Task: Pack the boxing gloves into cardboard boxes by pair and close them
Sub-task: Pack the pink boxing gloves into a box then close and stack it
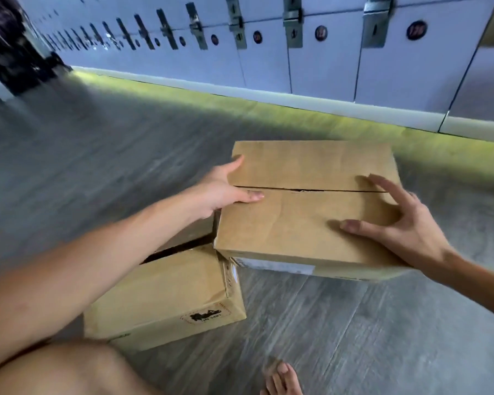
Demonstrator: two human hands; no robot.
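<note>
Closed cardboard box (305,206) sits partly atop a second cardboard box (166,295) on the grey plank floor (340,323), its top flaps meeting along a thin central seam. Left hand (223,189) open, fingers at the box's left edge, thumb flat on the top. Right hand (397,220) open with fingers spread over the top's right side (frame blurred). Gloves not visible. Numbered lockers (320,52) line the far wall.
</note>
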